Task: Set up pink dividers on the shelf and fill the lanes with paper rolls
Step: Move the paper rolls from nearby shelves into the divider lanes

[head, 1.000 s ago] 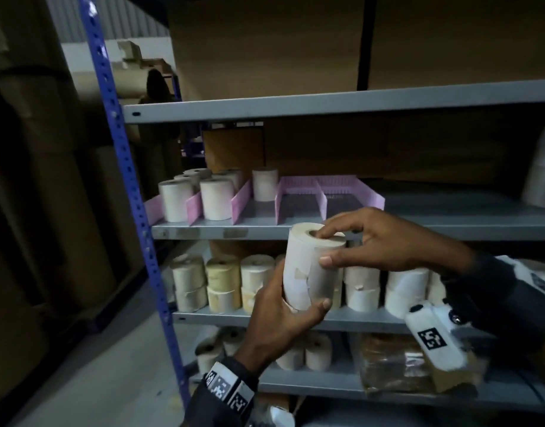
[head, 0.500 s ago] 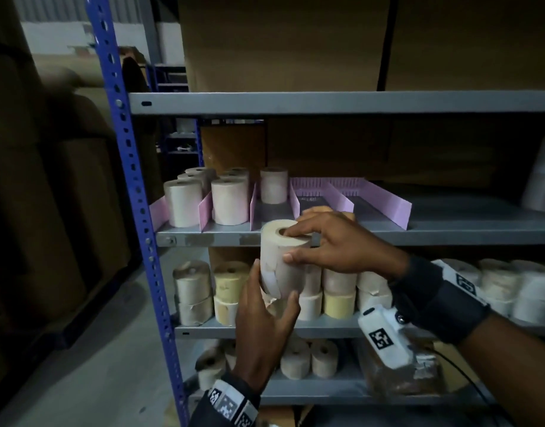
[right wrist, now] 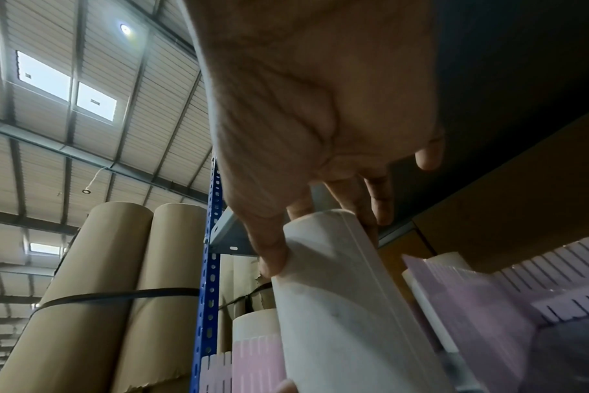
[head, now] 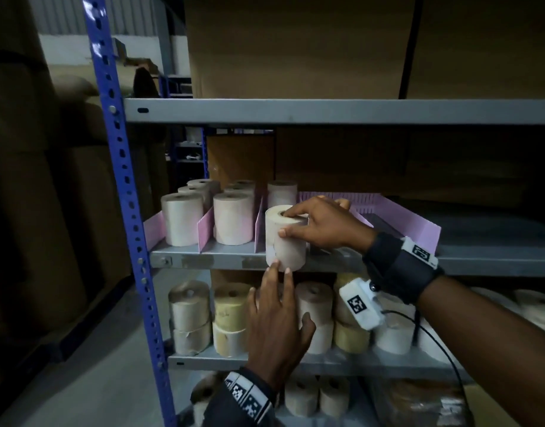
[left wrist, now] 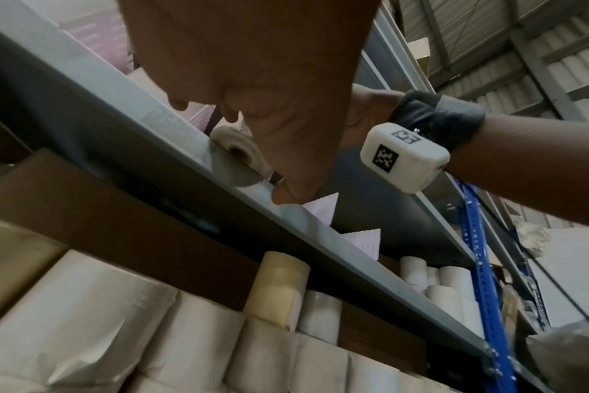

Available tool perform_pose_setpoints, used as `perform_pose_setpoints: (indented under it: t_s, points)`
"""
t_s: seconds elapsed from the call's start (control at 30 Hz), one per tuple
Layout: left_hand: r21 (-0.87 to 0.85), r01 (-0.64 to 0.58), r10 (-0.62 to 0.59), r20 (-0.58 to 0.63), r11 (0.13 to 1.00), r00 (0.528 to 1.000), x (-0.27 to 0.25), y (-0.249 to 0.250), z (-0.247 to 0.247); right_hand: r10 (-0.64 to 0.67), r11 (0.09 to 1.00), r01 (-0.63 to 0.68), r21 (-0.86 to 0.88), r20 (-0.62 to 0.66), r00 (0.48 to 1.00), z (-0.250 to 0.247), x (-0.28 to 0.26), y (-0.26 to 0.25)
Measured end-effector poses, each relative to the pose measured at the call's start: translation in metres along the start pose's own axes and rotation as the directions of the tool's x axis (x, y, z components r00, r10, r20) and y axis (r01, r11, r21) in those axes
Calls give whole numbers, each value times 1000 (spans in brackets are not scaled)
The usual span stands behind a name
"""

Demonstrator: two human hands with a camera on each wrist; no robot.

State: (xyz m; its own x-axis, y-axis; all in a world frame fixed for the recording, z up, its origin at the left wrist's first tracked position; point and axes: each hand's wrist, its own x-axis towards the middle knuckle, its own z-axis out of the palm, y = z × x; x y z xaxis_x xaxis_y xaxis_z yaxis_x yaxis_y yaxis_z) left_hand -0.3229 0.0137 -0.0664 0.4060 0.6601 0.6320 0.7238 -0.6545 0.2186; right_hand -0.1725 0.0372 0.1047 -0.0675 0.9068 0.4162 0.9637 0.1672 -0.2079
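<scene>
A white paper roll (head: 288,248) (right wrist: 337,305) stands upright at the front edge of the middle shelf (head: 203,260), in the third lane. My right hand (head: 295,224) (right wrist: 320,212) grips its top from the right, thumb on the side and fingers over the core. My left hand (head: 283,291) is below it, fingers straight, their tips touching the roll's lower edge. From the left wrist, the roll's bottom (left wrist: 242,154) overhangs the shelf edge (left wrist: 185,149). Pink dividers (head: 205,231) (head: 260,223) (right wrist: 252,367) separate lanes holding other rolls (head: 181,218) (head: 233,217) (head: 282,192).
More pink dividers (head: 419,223) bound lanes right of my hand. The lower shelf (head: 326,363) carries stacked white and yellowish rolls (head: 231,318). A blue upright (head: 123,211) stands at the left. Cardboard boxes (head: 295,44) fill the top shelf. Big brown rolls (right wrist: 118,266) stand beyond.
The roll has gone up and left, from in front of the lower shelf onto the middle shelf's edge. My left hand let go of its side; only fingertips touch now.
</scene>
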Motion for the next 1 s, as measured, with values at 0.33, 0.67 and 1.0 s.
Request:
perform_pose_setpoints:
  t_s: [0.33, 0.67, 1.0]
  points:
    - [63, 32, -37, 73, 998, 997, 44, -26, 21, 48, 994, -20, -108, 257, 965, -10, 65, 18]
    - [72, -57, 59, -32, 996, 998, 48, -44, 25, 123, 974, -47, -223, 341, 932, 3, 118, 38]
    - [24, -66, 66, -24, 998, 998, 48, -47, 32, 101, 974, -28, -223, 322, 941, 21, 157, 54]
